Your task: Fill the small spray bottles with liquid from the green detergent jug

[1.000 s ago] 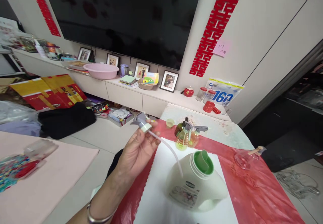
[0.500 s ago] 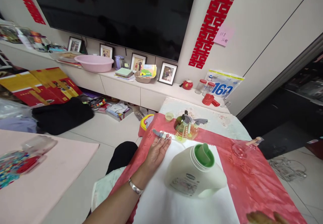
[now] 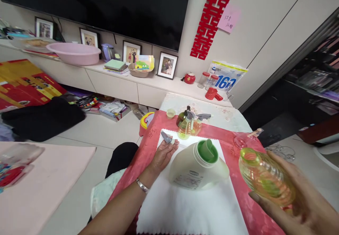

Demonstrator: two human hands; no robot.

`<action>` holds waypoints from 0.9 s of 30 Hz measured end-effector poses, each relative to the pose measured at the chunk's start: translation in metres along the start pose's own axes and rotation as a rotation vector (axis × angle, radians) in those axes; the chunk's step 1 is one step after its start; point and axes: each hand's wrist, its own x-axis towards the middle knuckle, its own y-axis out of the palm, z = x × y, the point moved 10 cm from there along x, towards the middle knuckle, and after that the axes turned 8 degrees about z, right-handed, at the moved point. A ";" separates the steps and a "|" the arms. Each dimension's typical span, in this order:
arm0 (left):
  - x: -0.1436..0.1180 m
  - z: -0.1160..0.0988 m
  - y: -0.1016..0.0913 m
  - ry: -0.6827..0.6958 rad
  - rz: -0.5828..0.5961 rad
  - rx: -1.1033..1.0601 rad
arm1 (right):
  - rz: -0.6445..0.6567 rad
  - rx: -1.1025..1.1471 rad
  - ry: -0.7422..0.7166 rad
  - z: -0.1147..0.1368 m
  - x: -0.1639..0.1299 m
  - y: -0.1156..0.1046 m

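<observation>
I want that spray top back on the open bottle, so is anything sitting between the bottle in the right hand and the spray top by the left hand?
Yes. The white jug with the green cap lies on the white cloth between the open bottle in the right hand and the spray top at the left hand.

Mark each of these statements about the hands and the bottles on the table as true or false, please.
1. The right hand holds an open yellow-green bottle. True.
2. The left hand grips the big white jug. False: it lies on the white cloth beside the jug, by the spray head.
3. The white jug has a red cap. False: its cap is green.
4. Two small spray bottles stand behind the jug. True.
5. The held bottle carries a spray head. False: its mouth is bare.
</observation>
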 end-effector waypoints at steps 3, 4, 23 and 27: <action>0.001 0.001 -0.001 -0.001 0.005 0.008 | 0.031 -0.191 -0.216 0.040 0.014 -0.001; 0.001 0.001 -0.001 -0.001 0.005 0.008 | 0.024 -0.207 -0.285 0.052 0.016 -0.001; 0.002 0.004 -0.008 -0.021 -0.011 0.004 | 0.049 -0.462 -0.625 0.111 0.036 -0.003; 0.003 0.005 -0.009 -0.027 -0.001 0.025 | 0.052 -0.505 -0.665 0.118 0.037 -0.004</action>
